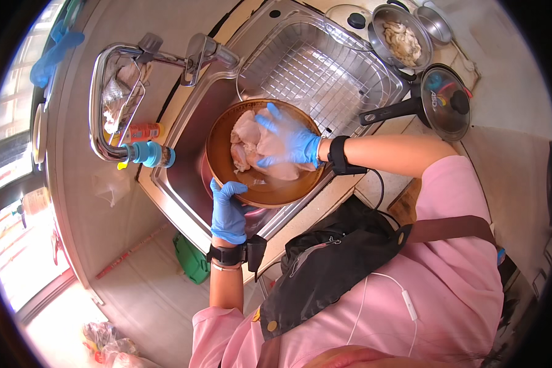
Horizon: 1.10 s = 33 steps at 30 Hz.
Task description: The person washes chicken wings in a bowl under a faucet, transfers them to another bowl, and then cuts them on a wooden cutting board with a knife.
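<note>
A brown bowl [221, 156] is tilted over the left basin of a stainless steel sink [184, 133]. Raw, pale meat pieces, apparently chicken [248, 129], lie inside with a little liquid at the near side. My left hand [228, 211], in a blue glove, grips the bowl's near-left rim, thumb on the inside. Spread flat over the meat is my right hand [296, 142], also blue-gloved, with its fingers apart. It is slightly blurred, and part of the meat is hidden beneath it. Under the bowl, a reddish basin [205, 170] shows partly.
A chrome faucet [96, 101] with a blue nozzle [149, 154] arches at left. A wire rack [299, 83] spans the right basin. Beyond it stand a pot with pale food [402, 43] and a lidded pan [446, 103], its handle reaching toward the sink. My black bag [331, 262] hangs before me.
</note>
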Available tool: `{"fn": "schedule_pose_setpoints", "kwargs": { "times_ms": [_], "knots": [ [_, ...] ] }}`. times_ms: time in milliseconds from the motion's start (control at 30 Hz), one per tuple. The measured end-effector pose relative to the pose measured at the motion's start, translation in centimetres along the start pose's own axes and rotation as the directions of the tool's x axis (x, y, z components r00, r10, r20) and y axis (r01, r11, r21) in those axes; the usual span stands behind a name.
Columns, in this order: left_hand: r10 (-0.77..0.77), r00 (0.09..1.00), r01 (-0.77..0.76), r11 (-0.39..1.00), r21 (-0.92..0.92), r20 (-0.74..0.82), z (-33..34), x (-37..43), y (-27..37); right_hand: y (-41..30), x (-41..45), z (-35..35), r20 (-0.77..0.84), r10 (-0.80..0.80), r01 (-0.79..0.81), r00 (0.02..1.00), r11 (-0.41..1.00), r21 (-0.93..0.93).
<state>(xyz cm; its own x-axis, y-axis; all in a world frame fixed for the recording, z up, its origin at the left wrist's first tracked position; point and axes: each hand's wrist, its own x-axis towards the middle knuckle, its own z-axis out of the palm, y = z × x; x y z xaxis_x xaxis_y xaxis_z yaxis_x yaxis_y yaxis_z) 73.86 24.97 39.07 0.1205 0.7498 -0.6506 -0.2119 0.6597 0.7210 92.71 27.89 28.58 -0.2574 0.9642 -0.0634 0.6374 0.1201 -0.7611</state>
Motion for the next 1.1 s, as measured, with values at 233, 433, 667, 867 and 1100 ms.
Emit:
{"fn": "schedule_pose_setpoints", "kwargs": {
  "times_ms": [233, 433, 667, 867, 1100],
  "knots": [
    [-0.029, 1.0, 0.029, 0.997, 0.075, -0.005, 0.1, 0.3, 1.1, 0.9, 0.4, 2.7, -0.077, -0.017, 0.02, 0.997, 0.999, 0.039],
    [-0.048, 0.999, 0.045, 0.985, 0.167, 0.016, 0.4, 0.3, 2.4, 3.6, 1.8, 8.4, -0.158, -0.066, 0.056, 0.985, 0.996, -0.066],
    [-0.062, 0.997, 0.07, 0.956, 0.286, -0.036, 1.6, -0.3, 3.8, 3.6, 2.0, 9.7, -0.131, -0.05, 0.045, 0.99, 0.998, -0.045],
    [-0.095, 0.993, 0.115, 0.919, 0.377, -0.071, 1.8, -0.5, 5.1, -1.2, 0.0, 4.4, -0.118, 0.127, -0.102, 0.985, 0.975, 0.197],
    [-0.067, 0.991, 0.113, 0.889, 0.444, -0.118, 3.5, -0.7, 5.9, -2.5, -0.4, 2.4, -0.09, 0.219, -0.193, 0.972, 0.952, 0.237]
  ]
}}
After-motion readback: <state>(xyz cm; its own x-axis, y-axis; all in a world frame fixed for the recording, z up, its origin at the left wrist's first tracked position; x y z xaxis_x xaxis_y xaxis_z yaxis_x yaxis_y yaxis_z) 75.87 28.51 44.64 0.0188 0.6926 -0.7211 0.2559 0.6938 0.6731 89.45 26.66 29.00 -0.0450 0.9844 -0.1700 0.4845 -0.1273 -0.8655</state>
